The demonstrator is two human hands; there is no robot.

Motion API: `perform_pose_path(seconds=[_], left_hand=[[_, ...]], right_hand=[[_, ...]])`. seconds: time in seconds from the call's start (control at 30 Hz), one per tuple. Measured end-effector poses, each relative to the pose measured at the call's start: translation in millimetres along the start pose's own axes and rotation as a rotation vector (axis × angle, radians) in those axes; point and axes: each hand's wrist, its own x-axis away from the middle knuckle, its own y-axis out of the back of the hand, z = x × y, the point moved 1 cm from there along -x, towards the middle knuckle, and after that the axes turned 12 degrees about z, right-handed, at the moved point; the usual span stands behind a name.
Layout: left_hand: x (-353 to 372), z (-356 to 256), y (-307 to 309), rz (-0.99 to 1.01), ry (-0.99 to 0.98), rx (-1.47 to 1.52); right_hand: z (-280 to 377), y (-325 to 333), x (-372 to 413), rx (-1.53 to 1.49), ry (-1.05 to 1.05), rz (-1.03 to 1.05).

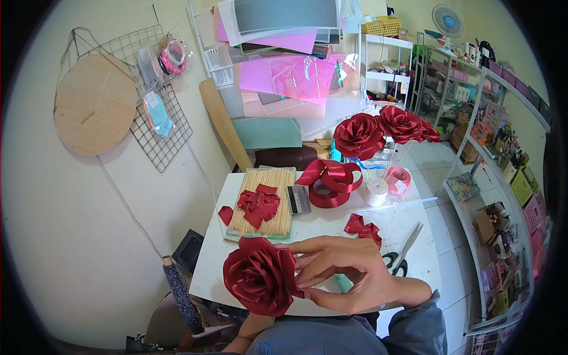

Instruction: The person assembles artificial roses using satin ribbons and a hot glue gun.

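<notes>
A large dark red ribbon rose is held up over the near edge of the white table. My right hand pinches a petal at the rose's right side between thumb and fingers. My left forearm shows below the rose, but the left hand is hidden behind it. Cut red petals lie on a bundle of thin wooden sticks at the table's left. Further red pieces and black-handled scissors lie to the right, beyond my right hand.
A red ribbon roll stands at the table's back, beside finished roses on stems in a white cup. Pink tape is near the cup. A grey box sits beside the sticks. Shelves line the right.
</notes>
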Motion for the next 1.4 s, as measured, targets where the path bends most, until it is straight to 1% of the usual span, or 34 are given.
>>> perform_pose_path(seconds=[0.07,0.3,0.4,0.47,0.6,0.7,0.77,0.8,0.87,0.9,1.0,1.07,1.1,1.17,1.2,1.23,1.3,1.33,1.4], left_hand=[[-0.4,0.5,0.3,0.008,0.005,0.005],[-1.5,2.0,2.6,0.028,0.022,0.019],[-1.7,2.7,3.5,0.035,0.03,0.025],[-2.1,3.0,4.2,0.039,0.035,0.029],[-4.1,3.8,5.4,0.051,0.043,0.036],[-6.5,3.9,6.7,0.059,0.047,0.039],[-7.4,3.0,7.3,0.064,0.049,0.04],[-7.5,2.1,7.4,0.067,0.05,0.04],[-7.4,0.4,7.8,0.071,0.053,0.041],[-7.3,-0.3,7.9,0.073,0.055,0.042],[-8.3,-2.1,8.0,0.08,0.06,0.047],[-8.9,-3.0,7.6,0.085,0.064,0.051],[-9.7,-3.2,7.4,0.09,0.065,0.054],[-10.0,-3.9,5.4,0.099,0.071,0.063],[-9.8,-4.7,4.3,0.103,0.074,0.066],[-10.4,-6.5,3.2,0.109,0.076,0.069],[-15.7,-8.8,2.3,0.126,0.072,0.071],[-20.6,-9.8,2.1,0.136,0.063,0.072],[-32.3,-11.9,0.4,0.157,0.04,0.074]], right_hand=[[-1.2,0.1,-0.2,0.056,0.063,0.003],[0.3,0.6,-1.5,0.09,0.077,-0.025],[0.3,0.9,-1.4,0.117,0.049,-0.043],[-3.6,0.8,-0.9,0.183,0.125,-0.058],[-3.2,1.3,-0.2,0.175,0.106,-0.056],[-4.5,1.2,0.6,0.208,0.124,-0.052],[-6.7,0.8,1.7,0.23,0.172,-0.091],[-6.7,-0.4,2.8,0.231,0.174,-0.09],[-7.8,-2.6,5.5,0.054,0.099,-0.112],[-8.3,-3.0,6.2,0.055,0.1,-0.111],[-10.8,-2.9,6.4,0.034,0.158,-0.106],[-13.1,-3.7,4.8,-0.047,0.24,-0.119],[-14.5,-3.5,3.9,-0.045,0.24,-0.12],[-15.3,-0.2,2.7,-0.045,0.282,-0.237],[-14.5,3.7,3.5,-0.053,0.231,-0.231],[-17.1,7.1,1.8,-0.08,0.271,-0.264],[-18.1,14.7,1.3,0.05,0.323,-0.289],[-17.5,18.1,0.7,0.061,0.33,-0.291],[-12.5,25.1,0.5,0.117,0.438,-0.303]])
